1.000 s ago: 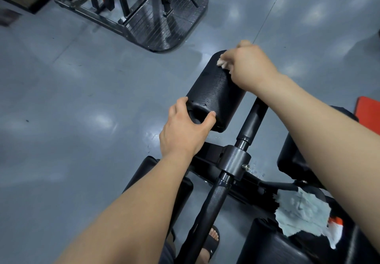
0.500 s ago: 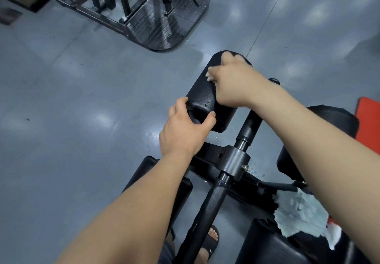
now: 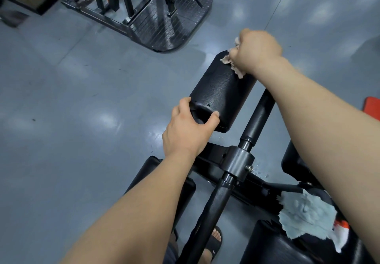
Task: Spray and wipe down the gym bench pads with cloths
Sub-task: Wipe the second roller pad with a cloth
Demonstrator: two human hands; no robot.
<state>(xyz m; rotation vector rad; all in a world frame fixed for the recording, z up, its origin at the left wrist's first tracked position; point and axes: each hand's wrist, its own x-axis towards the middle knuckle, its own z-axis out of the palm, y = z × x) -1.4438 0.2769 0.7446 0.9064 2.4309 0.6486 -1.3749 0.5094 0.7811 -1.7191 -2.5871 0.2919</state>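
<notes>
Head view: a black cylindrical foam roller pad (image 3: 222, 91) sits just beside a black metal post (image 3: 257, 120) of the bench frame, above a glossy grey floor (image 3: 82, 99). The left hand (image 3: 189, 132) grasps the pad's near end, with the thumb hooked over one side of the rim and the fingers curled round the other. The right hand (image 3: 257, 50) is clenched around a crumpled beige cloth (image 3: 234, 64) and holds it against the pad's far end. A pale blue-grey cloth (image 3: 304, 214) lies rumpled on another black pad (image 3: 271, 245) at lower right. It partly covers a white-and-orange object (image 3: 341, 233) that is too hidden to identify. Droplets (image 3: 260, 171) glisten near the post's grey collar (image 3: 238, 163).
</notes>
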